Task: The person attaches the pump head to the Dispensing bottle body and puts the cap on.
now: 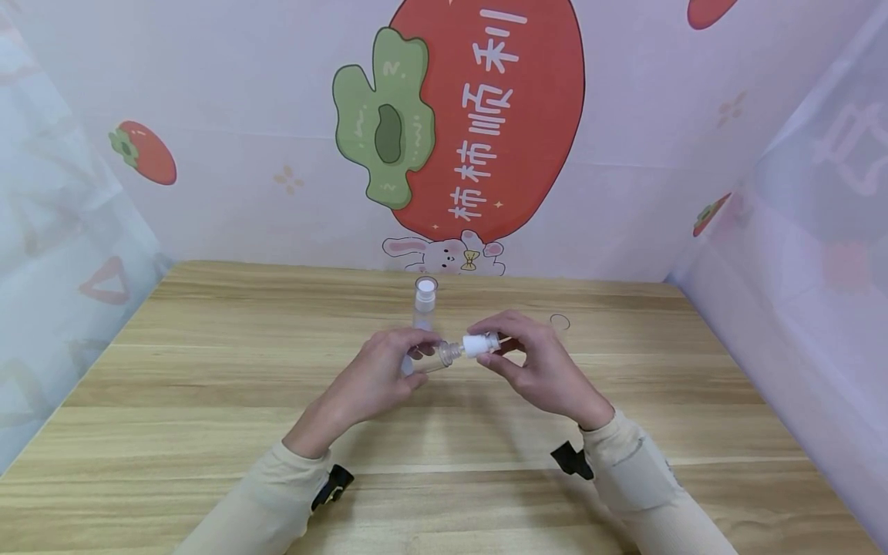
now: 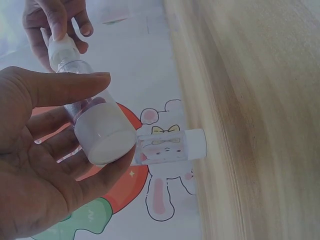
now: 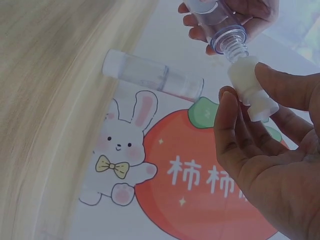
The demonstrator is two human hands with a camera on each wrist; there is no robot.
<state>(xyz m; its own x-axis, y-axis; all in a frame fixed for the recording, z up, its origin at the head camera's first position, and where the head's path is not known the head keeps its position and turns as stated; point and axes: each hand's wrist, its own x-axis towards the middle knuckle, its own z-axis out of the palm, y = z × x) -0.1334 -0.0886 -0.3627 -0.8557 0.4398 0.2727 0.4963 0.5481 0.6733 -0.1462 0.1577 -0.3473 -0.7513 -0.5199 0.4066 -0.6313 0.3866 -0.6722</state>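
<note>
My left hand grips a small clear bottle with a white base, tilted so its threaded neck faces right. With thumb and fingers, my right hand pinches a white pump head right at the end of that neck. The neck's threads are uncovered in the right wrist view. Just behind the hands, a second clear bottle stands upright, with a white base and a white pump under a clear cap; the left hand partly hides its lower part in the head view.
The wooden table runs back to a printed backdrop with a large persimmon and a rabbit. A thin round clear outline shows on the table behind the right hand. Side sheets border the table.
</note>
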